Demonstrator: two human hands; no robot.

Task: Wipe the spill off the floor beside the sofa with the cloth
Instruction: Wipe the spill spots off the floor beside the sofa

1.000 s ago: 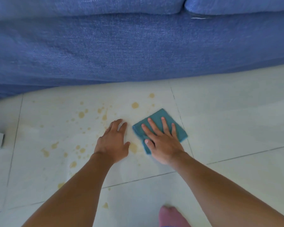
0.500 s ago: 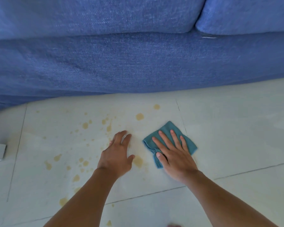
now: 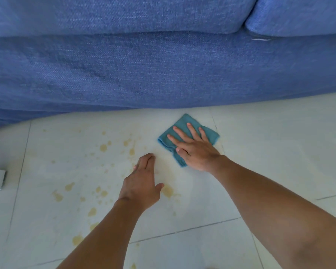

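1. Mid-wipe: right hand (image 3: 197, 152) is flat, fingers spread, pressing the folded teal cloth (image 3: 188, 137) onto the tile floor (image 3: 279, 152) just beside the blue sofa (image 3: 163, 70).
2. Left hand (image 3: 142, 187) rests open on the floor, holding nothing.
3. Most yellowish spill spots (image 3: 103, 147) sit left of the cloth, so I'd say the next stroke needs to sweep left.

Both forearms are bare from the lower edge of the view up to the wrists; no sleeve or cuff shows on either one. The left hand (image 3: 142, 184) wears no glove, ring or watch, and its wrist carries no band. The right hand (image 3: 197, 152) is likewise ungloved, with no ring on any of the fingers (image 3: 191, 131) that show and nothing strapped around the wrist behind it. The fingernails are short and unpainted. No bandage or marking shows on the hands or on the forearms behind them.
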